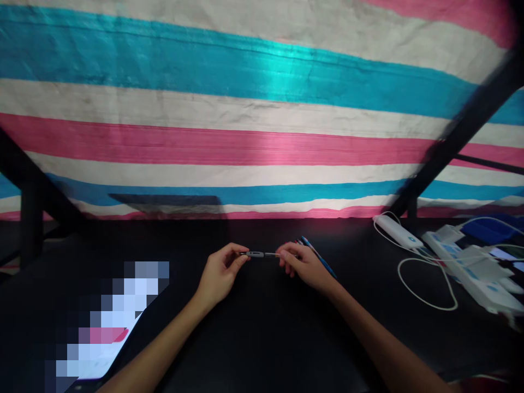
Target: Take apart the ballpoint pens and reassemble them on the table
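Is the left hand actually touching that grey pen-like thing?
Touching. The head view shows it: the left hand pinches one end of the grey pen-like thing between thumb and fingertip.

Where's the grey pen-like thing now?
Below centre in the head view, the grey pen-like thing is held between the left hand and the right hand.

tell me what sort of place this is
Probably a makeshift desk or work corner, perhaps screened off: a black tabletop, a striped sheet spread beyond it, and a white power strip to the right.
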`<state>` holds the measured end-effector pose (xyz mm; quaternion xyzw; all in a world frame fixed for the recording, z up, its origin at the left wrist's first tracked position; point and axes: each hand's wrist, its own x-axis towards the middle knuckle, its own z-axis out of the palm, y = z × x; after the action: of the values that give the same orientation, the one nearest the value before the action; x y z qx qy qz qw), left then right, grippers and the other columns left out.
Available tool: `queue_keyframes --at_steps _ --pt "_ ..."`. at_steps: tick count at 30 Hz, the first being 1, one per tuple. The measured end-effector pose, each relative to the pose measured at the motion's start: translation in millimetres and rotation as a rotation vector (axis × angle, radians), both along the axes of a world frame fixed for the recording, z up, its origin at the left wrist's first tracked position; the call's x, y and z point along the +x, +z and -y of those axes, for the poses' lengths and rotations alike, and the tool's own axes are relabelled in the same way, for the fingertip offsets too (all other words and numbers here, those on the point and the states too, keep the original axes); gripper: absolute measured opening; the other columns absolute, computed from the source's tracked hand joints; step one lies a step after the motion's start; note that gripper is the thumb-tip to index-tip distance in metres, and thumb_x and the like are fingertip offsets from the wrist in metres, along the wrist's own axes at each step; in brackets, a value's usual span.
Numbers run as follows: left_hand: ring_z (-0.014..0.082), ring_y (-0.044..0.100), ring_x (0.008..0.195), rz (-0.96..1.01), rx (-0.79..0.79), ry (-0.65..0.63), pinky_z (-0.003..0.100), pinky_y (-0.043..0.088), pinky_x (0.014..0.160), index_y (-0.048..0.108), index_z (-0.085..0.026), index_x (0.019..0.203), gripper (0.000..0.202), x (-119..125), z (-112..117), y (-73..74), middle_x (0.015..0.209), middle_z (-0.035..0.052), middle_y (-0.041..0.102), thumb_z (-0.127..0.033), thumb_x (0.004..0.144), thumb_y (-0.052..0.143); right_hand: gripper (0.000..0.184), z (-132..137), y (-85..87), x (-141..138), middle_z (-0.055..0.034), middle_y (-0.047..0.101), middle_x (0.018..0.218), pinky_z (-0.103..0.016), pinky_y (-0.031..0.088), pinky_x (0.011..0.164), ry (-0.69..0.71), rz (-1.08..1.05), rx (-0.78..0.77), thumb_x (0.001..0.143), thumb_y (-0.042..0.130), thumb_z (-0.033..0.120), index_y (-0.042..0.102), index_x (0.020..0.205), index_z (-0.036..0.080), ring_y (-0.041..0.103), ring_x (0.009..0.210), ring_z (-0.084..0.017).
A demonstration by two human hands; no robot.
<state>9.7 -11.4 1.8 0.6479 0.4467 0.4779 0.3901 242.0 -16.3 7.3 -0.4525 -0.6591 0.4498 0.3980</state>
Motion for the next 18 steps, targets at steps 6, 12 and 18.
queue_keyframes --at_steps 6,12,18 --pt "0.0176 0.063 0.075 -0.013 0.002 0.019 0.029 0.047 0.068 0.065 -0.018 0.09 0.015 1.1 1.1 1.8 0.078 0.0022 0.067 -0.028 0.079 0.062 0.031 1.5 2.0 -1.6 -0.0007 0.057 0.06 -0.024 0.041 0.051 0.012 0.051 0.05 0.087 0.053 0.042 0.063 0.073 0.017 0.052 0.054 -0.011" --pt "0.0176 0.063 0.076 -0.02 0.005 0.023 0.028 0.047 0.068 0.065 -0.018 0.091 0.015 -0.4 -0.2 -0.5 0.08 0.0025 0.068 -0.028 0.08 0.062 0.023 1.6 0.2 -1.1 -0.0005 0.061 0.075 -0.024 0.043 0.054 -0.028 0.055 0.133 0.075 0.07 0.037 0.064 0.089 0.02 0.056 0.062 -0.013" --pt "0.0176 0.064 0.077 0.01 -0.001 0.011 0.029 0.048 0.07 0.064 -0.017 0.091 0.015 -0.2 -0.5 0.5 0.079 0.0025 0.068 -0.027 0.08 0.062 0.026 -0.1 -0.5 -0.7 -0.0005 0.059 0.061 -0.025 0.04 0.05 -0.008 0.08 0.077 0.086 0.055 0.041 0.067 0.085 0.018 0.053 0.052 -0.013"
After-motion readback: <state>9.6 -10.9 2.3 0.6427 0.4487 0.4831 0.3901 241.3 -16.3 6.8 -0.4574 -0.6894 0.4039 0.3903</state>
